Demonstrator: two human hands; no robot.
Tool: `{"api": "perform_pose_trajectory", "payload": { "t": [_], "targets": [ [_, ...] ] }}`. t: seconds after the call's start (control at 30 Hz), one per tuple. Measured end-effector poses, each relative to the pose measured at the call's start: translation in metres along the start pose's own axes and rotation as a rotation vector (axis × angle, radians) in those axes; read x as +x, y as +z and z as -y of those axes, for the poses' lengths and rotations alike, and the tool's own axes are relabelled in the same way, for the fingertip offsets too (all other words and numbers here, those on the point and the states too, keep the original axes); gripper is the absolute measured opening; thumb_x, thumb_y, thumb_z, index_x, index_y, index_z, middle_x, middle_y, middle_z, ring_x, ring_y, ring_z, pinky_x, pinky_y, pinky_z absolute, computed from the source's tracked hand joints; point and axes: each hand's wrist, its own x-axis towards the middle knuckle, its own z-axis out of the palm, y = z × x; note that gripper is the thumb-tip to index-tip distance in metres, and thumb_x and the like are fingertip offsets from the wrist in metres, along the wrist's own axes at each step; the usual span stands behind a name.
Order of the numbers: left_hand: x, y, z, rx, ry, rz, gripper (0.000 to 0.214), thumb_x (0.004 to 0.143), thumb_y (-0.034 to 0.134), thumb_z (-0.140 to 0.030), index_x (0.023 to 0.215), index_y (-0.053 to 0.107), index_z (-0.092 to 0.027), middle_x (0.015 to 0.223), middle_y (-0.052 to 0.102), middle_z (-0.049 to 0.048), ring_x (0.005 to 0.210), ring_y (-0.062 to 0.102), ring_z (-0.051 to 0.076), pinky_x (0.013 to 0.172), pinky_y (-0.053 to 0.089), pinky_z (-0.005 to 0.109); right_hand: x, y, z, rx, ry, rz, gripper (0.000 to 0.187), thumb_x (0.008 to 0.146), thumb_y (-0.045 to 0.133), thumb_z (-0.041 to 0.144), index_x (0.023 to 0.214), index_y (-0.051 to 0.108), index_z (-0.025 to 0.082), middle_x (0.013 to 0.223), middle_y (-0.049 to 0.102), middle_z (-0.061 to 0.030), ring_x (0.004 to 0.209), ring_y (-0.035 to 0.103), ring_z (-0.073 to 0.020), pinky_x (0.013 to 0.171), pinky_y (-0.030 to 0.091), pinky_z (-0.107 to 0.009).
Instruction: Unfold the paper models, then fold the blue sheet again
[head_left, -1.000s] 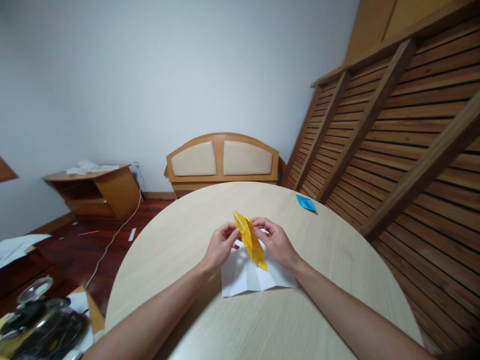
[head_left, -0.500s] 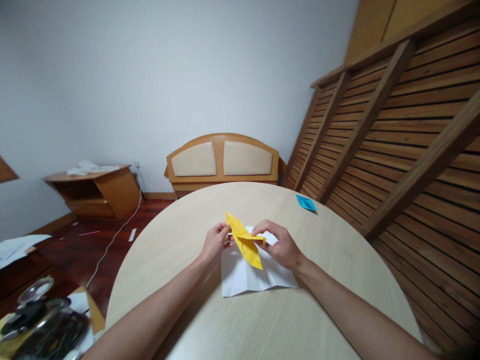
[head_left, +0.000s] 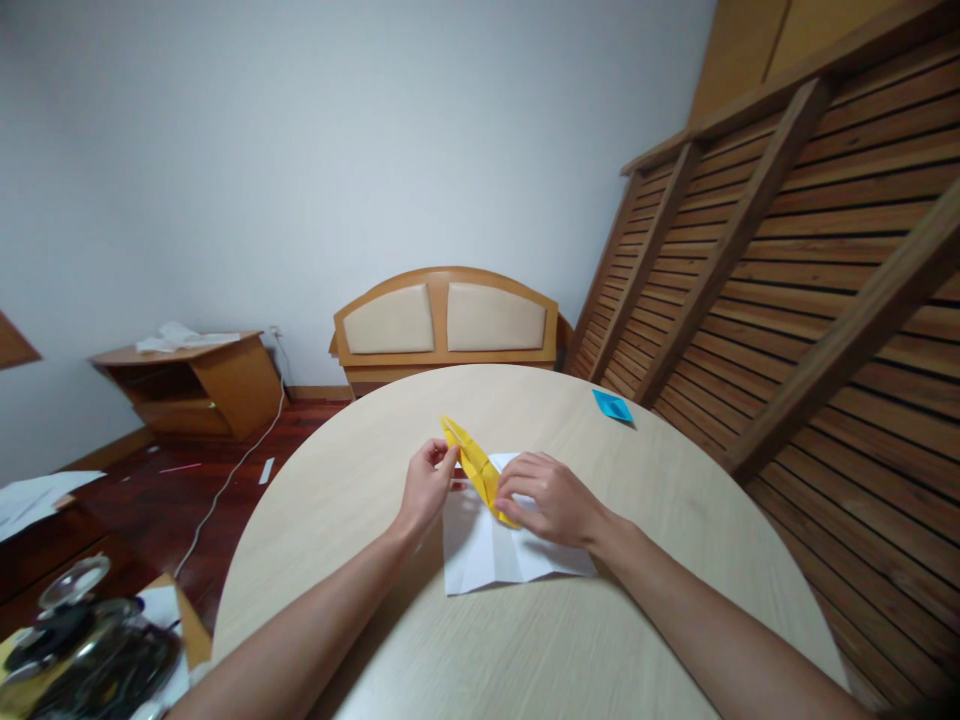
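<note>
A folded yellow paper piece [head_left: 472, 462] is held just above a creased white sheet [head_left: 495, 555] on the round pale wooden table [head_left: 525, 640]. My left hand [head_left: 427, 488] pinches the yellow paper's upper left end between thumb and fingers. My right hand [head_left: 544, 497] lies over its lower right end, fingers curled and pressing on it, so that end is partly hidden. The white sheet rests flat under both hands.
A small blue folded paper [head_left: 612, 406] lies near the table's far right edge. Beyond the table stands a padded wooden headboard [head_left: 446, 322]. A slatted wooden frame [head_left: 787, 260] leans at the right. A low wooden cabinet [head_left: 191, 382] and a cluttered surface [head_left: 82, 650] are on the left.
The yellow paper has swung down and to the left, lying flatter. My right hand moved from pinching its side to covering its lower end. My left hand shifted slightly left.
</note>
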Motion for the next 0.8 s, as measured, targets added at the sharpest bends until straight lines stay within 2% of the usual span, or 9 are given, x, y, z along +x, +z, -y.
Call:
{"api": "perform_pose_trajectory", "payload": {
  "t": [0.1, 0.17, 0.3, 0.43, 0.53, 0.63, 0.8],
  "targets": [
    [-0.009, 0.006, -0.001, 0.07, 0.097, 0.085, 0.051, 0.073, 0.071, -0.061, 0.09, 0.059, -0.014, 0.09, 0.067, 0.0058, 0.066, 0.067, 0.016, 0.053, 0.057, 0.026, 0.003, 0.008, 0.007, 0.006, 0.202, -0.11, 0.015, 0.087, 0.066, 0.035, 0.089, 0.063, 0.02, 0.088, 0.068, -0.0046, 0.084, 0.062, -0.0203, 0.078, 0.046, -0.035],
    [-0.014, 0.009, -0.001, 0.088, 0.129, 0.133, 0.05, 0.075, 0.07, -0.06, 0.091, 0.059, -0.014, 0.093, 0.066, 0.0061, 0.07, 0.068, 0.017, 0.055, 0.058, 0.027, 0.004, 0.011, 0.01, 0.051, 0.282, -0.146, 0.013, 0.086, 0.066, 0.031, 0.091, 0.061, 0.02, 0.089, 0.068, -0.0038, 0.084, 0.063, -0.0198, 0.078, 0.046, -0.034],
    [-0.017, 0.013, -0.002, 0.084, 0.142, 0.144, 0.049, 0.075, 0.07, -0.06, 0.093, 0.061, -0.015, 0.094, 0.066, 0.0057, 0.077, 0.068, 0.018, 0.059, 0.06, 0.028, 0.005, 0.011, 0.01, 0.205, 0.35, -0.181, 0.008, 0.091, 0.06, 0.027, 0.088, 0.064, 0.021, 0.09, 0.07, -0.0023, 0.086, 0.065, -0.0186, 0.081, 0.047, -0.032],
    [-0.015, 0.012, -0.003, 0.069, 0.118, 0.166, 0.046, 0.077, 0.07, -0.056, 0.095, 0.062, -0.015, 0.097, 0.067, 0.0069, 0.085, 0.066, 0.019, 0.061, 0.059, 0.027, 0.004, 0.012, 0.006, 0.361, 0.425, -0.221, 0.014, 0.094, 0.056, 0.028, 0.103, 0.064, 0.022, 0.093, 0.071, -0.0024, 0.086, 0.067, -0.0177, 0.079, 0.05, -0.031],
    [-0.015, 0.011, -0.003, 0.036, 0.077, 0.206, 0.043, 0.076, 0.073, -0.049, 0.1, 0.063, -0.015, 0.103, 0.067, 0.0083, 0.088, 0.066, 0.02, 0.063, 0.058, 0.026, 0.004, 0.016, 0.003, 0.411, 0.426, -0.26, 0.013, 0.095, 0.053, 0.027, 0.104, 0.06, 0.022, 0.091, 0.07, -0.0017, 0.084, 0.067, -0.0166, 0.077, 0.051, -0.03],
    [-0.016, 0.011, -0.004, 0.001, 0.037, 0.225, 0.043, 0.074, 0.076, -0.045, 0.102, 0.063, -0.015, 0.108, 0.067, 0.0091, 0.09, 0.066, 0.019, 0.066, 0.057, 0.026, 0.003, 0.019, 0.001, 0.359, 0.381, -0.248, 0.011, 0.095, 0.051, 0.026, 0.099, 0.061, 0.022, 0.095, 0.069, -0.0022, 0.085, 0.065, -0.0162, 0.08, 0.05, -0.031],
    [-0.015, 0.011, -0.002, -0.028, 0.035, 0.233, 0.042, 0.073, 0.076, -0.046, 0.097, 0.064, -0.015, 0.105, 0.066, 0.0085, 0.09, 0.065, 0.02, 0.065, 0.056, 0.025, 0.001, 0.021, -0.001, 0.246, 0.381, -0.198, 0.025, 0.084, 0.066, 0.026, 0.108, 0.058, 0.021, 0.102, 0.068, -0.0049, 0.087, 0.064, -0.0185, 0.081, 0.05, -0.034]
  ]
}}
